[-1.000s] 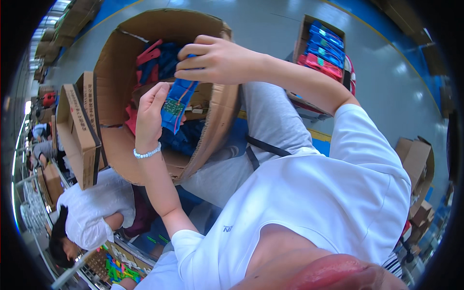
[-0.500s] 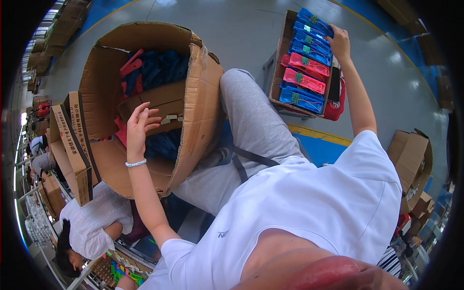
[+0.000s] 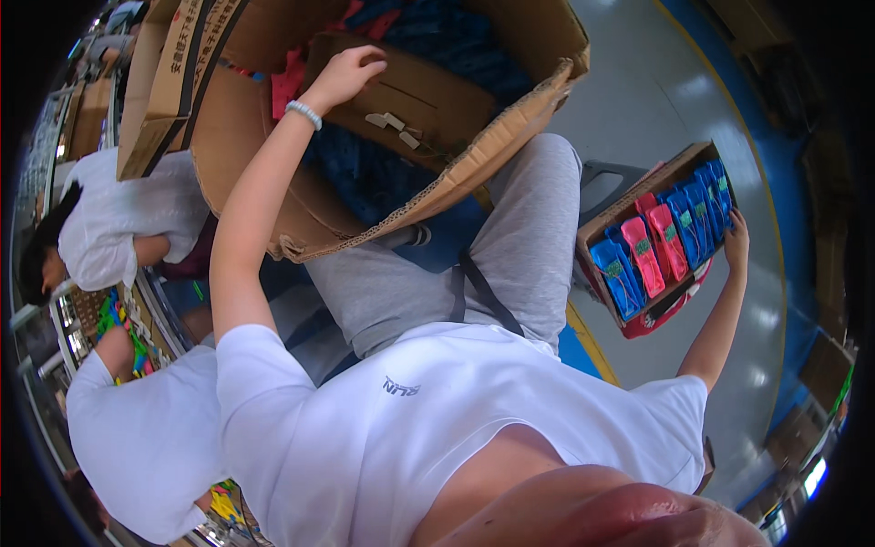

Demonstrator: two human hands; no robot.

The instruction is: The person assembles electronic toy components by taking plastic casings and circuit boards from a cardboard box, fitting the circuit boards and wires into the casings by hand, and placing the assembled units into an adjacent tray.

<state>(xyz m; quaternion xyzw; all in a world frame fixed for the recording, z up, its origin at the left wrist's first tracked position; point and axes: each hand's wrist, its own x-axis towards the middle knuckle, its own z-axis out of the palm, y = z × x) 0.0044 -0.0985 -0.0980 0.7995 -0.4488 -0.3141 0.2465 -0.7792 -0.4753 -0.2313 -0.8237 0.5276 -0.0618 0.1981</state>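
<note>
Tray [image 3: 597,232] holds six blue, two pink packs (right hand [image 3: 735,239] beside).

I am looking through an evenly bright feed; overhead lamps are throwing pale glare patches onto the glossy grey floor [image 3: 720,91] at upper right. The fisheye is bending the large cardboard box [image 3: 273,201] and everything near the rim, and a black vignette is ringing the view. Soft shadow is filling the box's inside. A blurred, out-of-focus pinkish shape is crowding the bottom edge.
</note>
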